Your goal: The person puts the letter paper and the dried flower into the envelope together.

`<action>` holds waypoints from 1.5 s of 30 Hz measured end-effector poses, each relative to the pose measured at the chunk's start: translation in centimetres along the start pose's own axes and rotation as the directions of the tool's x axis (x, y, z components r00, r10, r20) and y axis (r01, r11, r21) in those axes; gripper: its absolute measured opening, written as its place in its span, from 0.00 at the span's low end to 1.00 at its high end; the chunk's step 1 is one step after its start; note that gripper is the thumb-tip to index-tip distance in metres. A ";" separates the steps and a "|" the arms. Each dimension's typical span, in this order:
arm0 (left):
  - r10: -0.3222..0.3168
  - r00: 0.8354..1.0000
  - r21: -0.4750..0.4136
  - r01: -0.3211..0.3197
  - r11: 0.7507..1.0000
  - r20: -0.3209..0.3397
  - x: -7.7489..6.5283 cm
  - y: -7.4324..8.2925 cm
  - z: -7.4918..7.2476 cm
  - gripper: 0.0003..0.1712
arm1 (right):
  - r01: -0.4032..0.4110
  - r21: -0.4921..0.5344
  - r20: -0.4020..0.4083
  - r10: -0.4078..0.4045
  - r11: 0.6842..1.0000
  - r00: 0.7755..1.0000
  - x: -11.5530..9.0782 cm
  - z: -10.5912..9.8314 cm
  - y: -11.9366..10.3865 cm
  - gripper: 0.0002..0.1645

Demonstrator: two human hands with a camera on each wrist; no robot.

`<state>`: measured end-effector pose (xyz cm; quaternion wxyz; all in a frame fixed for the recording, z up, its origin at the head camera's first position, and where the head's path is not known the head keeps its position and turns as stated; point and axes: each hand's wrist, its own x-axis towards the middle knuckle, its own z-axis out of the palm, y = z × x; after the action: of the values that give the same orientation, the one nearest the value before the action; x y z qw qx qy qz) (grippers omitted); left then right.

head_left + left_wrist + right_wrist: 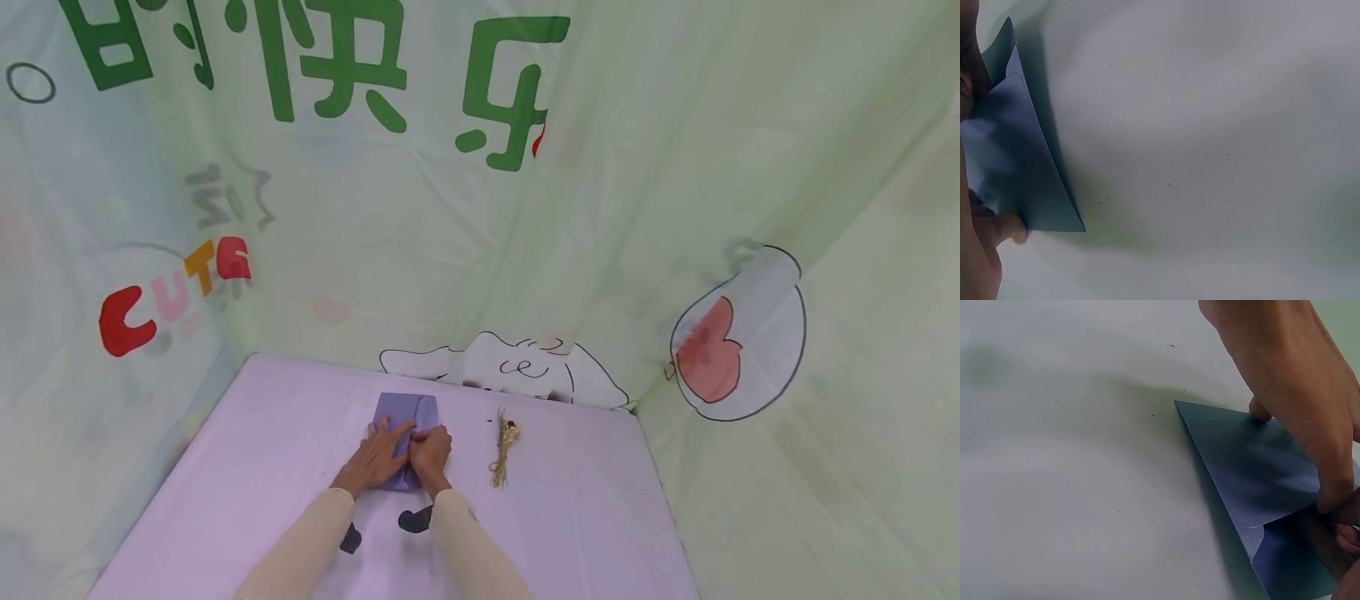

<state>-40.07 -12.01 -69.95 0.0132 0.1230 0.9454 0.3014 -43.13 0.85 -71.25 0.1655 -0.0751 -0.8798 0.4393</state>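
At the left edge you have a blue envelope (1019,162), its long side slanting down to a sharp corner. Your left hand (982,256) comes in at the lower left, one fingertip (1017,232) against the short bottom edge. Your right hand (969,56), mostly cut off by the frame, is at the flap (999,53) above. A shadow borders the long side on the pale, dark-specked tabletop (1210,125).
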 end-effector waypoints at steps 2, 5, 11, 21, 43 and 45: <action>-0.006 1.000 0.002 0.006 1.000 0.008 0.0 0.2 -0.2 0.32 | -0.008 0.004 0.019 0.008 1.000 1.000 0.0 -0.4 -0.3 0.05; -0.020 1.000 0.015 0.020 1.000 0.018 0.0 0.5 -0.5 0.32 | 0.001 0.038 0.029 -0.002 0.999 1.000 0.5 0.1 0.6 0.04; -0.011 1.000 0.019 0.011 1.000 -0.015 0.3 -0.3 -0.1 0.34 | 0.074 0.112 -0.011 -0.073 0.991 0.997 2.1 0.6 3.0 0.06; 0.009 0.998 0.005 -0.009 1.000 -0.059 -0.3 -0.7 -0.9 0.35 | -0.025 0.084 -0.173 0.039 0.996 0.984 3.2 -6.6 1.9 0.17; 0.100 0.991 0.031 -0.097 0.995 -0.092 -0.1 -0.2 0.2 0.35 | -0.268 0.010 -0.226 0.263 0.963 0.938 3.4 -13.0 9.1 0.21; 0.128 0.985 0.036 -0.125 0.992 -0.113 0.1 -0.5 0.9 0.36 | -0.287 0.012 -0.216 0.282 0.958 0.935 3.2 -13.2 9.4 0.18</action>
<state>-40.24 -11.91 -70.95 -0.0621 0.1654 0.9392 0.2944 -41.52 17.26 -70.71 0.1937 -0.2503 -0.8408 0.4392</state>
